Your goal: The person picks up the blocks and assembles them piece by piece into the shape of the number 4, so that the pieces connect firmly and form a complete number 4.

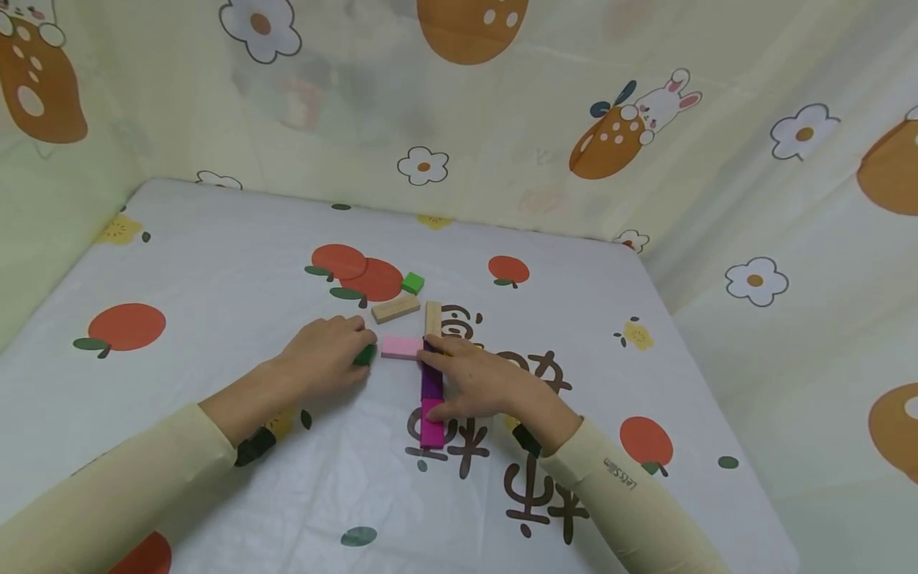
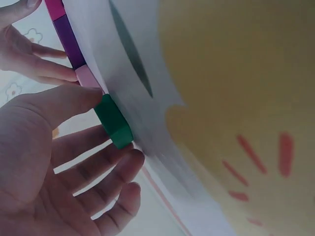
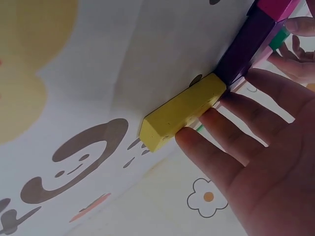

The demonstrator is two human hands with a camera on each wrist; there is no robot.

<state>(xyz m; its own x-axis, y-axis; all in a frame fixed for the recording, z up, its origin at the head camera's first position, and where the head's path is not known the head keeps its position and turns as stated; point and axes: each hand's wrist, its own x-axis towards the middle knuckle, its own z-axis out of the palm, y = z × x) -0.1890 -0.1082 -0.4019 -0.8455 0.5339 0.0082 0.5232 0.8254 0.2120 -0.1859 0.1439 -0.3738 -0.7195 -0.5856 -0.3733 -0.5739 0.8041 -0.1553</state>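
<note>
My left hand [image 1: 326, 355] pinches a dark green block [image 2: 114, 120] between thumb and fingers, just left of a light pink block [image 1: 402, 347]. My right hand [image 1: 480, 379] spreads over a row of blocks, its thumb at the magenta block [image 1: 432, 422] and its fingers by the purple block [image 1: 432, 383]. In the right wrist view, extended fingertips touch the side of a yellow block [image 3: 184, 108] whose end meets the purple one. That yellow block is mostly covered by the hand in the head view. A plain wooden block [image 1: 433, 317] lies beyond the purple block.
Another wooden block [image 1: 396, 308] lies slantwise behind the pink one, with a small bright green block [image 1: 413, 283] farther back. A white printed cloth [image 1: 287, 494] covers the table, and a patterned curtain [image 1: 488, 119] hangs at its far edge.
</note>
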